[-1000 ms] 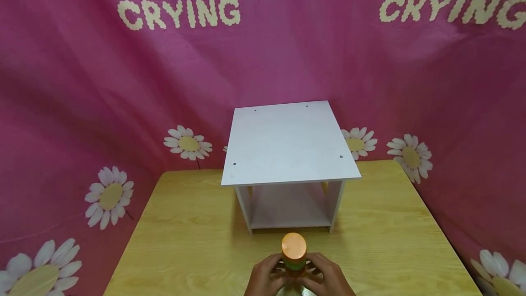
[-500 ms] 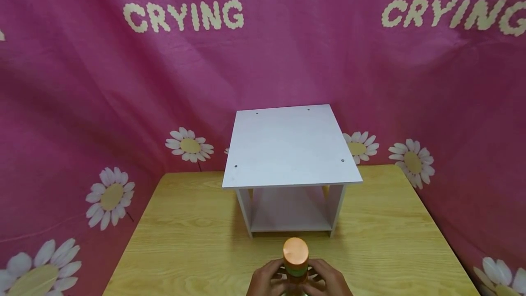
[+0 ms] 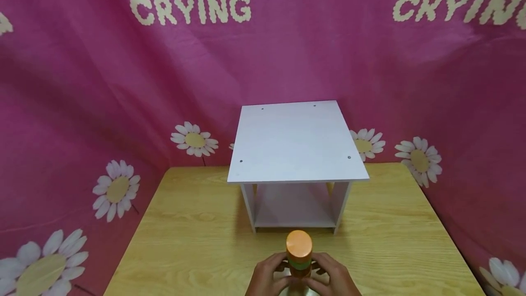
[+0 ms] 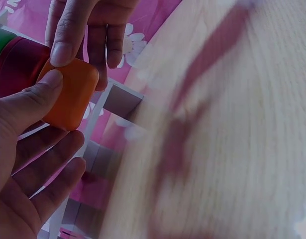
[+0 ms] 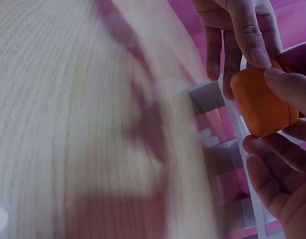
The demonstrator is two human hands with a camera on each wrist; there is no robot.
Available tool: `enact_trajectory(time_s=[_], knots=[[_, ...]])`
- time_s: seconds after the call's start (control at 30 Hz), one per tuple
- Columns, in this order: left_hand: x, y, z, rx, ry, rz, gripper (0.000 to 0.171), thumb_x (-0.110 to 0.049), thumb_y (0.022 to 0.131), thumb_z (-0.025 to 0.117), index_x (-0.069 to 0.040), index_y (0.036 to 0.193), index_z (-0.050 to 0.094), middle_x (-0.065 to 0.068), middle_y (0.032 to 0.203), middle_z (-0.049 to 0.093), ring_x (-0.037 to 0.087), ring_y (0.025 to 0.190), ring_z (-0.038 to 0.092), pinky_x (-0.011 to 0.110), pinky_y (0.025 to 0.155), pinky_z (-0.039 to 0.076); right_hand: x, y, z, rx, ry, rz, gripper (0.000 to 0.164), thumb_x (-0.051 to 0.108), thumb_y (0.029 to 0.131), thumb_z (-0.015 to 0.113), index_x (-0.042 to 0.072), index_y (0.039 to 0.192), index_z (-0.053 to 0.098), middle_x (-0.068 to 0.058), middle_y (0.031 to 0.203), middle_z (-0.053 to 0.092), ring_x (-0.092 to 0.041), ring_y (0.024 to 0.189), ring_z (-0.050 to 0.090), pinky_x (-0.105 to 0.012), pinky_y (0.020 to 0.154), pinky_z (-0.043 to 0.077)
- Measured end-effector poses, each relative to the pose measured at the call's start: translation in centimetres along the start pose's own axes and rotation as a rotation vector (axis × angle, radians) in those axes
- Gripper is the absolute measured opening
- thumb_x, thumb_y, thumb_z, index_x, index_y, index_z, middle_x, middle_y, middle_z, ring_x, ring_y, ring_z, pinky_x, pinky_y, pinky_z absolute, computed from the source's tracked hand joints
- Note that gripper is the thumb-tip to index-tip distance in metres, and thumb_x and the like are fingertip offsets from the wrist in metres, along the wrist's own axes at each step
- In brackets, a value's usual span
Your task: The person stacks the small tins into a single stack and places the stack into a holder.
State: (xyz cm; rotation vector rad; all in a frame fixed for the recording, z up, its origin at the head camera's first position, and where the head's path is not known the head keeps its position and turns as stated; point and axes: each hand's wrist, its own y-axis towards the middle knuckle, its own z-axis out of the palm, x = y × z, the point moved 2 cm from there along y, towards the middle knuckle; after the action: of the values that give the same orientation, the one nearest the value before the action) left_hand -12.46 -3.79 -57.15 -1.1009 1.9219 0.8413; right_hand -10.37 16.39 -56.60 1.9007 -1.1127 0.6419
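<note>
Upright in front of the white shelf, a small stacked-looking piece with a round orange top (image 3: 299, 244) and a green band is held between both hands. Its lower end, a rounded orange block (image 4: 73, 94), joins a dark red section (image 4: 22, 67) in the left wrist view. My left hand (image 3: 268, 275) grips it from the left, thumb on the orange block and fingers beneath or behind it. From the other side my right hand (image 3: 334, 276) pinches it, thumb on the same block (image 5: 262, 102). Both thumb tips lie close together there.
A white open-fronted shelf unit (image 3: 300, 143) stands on the light wooden table (image 3: 189, 236), just beyond the hands. Behind and on both sides hangs a pink curtain (image 3: 296, 44) with daisies and lettering.
The head view shifts slightly, so the shelf and hands appear a little farther right. Both hands keep their hold on the piece, with no clear change in grip.
</note>
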Motion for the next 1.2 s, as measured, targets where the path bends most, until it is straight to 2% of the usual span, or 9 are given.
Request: enact_trajectory(time_s=[0.3,0.67,0.97,1.2], knots=[[-0.1,0.3,-0.2,-0.003,-0.03,0.001,0.049,-0.034,0.083,0.074,-0.021,0.129,0.061,-0.003,0.117,0.066,0.007,0.099,0.064,0.021,0.077,0.055,0.4,0.3,-0.3,0.034,0.024,0.094,0.049,0.035,0.081,0.077,0.015,0.124,0.062,0.006,0.108,0.063,-0.004,0.086,0.063,-0.029,0.068,0.058],[-0.6,0.5,-0.8,-0.016,-0.022,0.012,0.049,-0.036,0.084,0.072,-0.022,0.129,0.061,-0.006,0.115,0.066,0.005,0.1,0.062,0.025,0.079,0.056,0.8,0.9,-0.4,-0.009,0.006,0.095,0.048,0.03,0.08,0.08,0.019,0.124,0.064,0.008,0.109,0.064,-0.004,0.089,0.062,-0.028,0.068,0.057],[-1.0,0.7,-1.2,-0.053,-0.035,0.058,0.05,-0.037,0.083,0.072,-0.021,0.129,0.061,-0.006,0.113,0.065,0.006,0.098,0.063,0.027,0.079,0.057,1.2,1.6,-0.6,-0.041,-0.019,0.064,0.046,0.029,0.078,0.081,0.021,0.12,0.065,0.011,0.107,0.064,-0.002,0.085,0.061,-0.026,0.066,0.056],[-1.4,0.9,-1.3,-0.048,-0.128,-0.002,0.052,-0.037,0.082,0.073,-0.022,0.13,0.06,-0.007,0.114,0.064,0.007,0.1,0.062,0.023,0.081,0.055,1.7,1.9,-0.8,-0.066,-0.018,0.033,0.046,0.025,0.076,0.083,0.022,0.118,0.066,0.011,0.106,0.065,-0.003,0.084,0.062,-0.028,0.065,0.057]])
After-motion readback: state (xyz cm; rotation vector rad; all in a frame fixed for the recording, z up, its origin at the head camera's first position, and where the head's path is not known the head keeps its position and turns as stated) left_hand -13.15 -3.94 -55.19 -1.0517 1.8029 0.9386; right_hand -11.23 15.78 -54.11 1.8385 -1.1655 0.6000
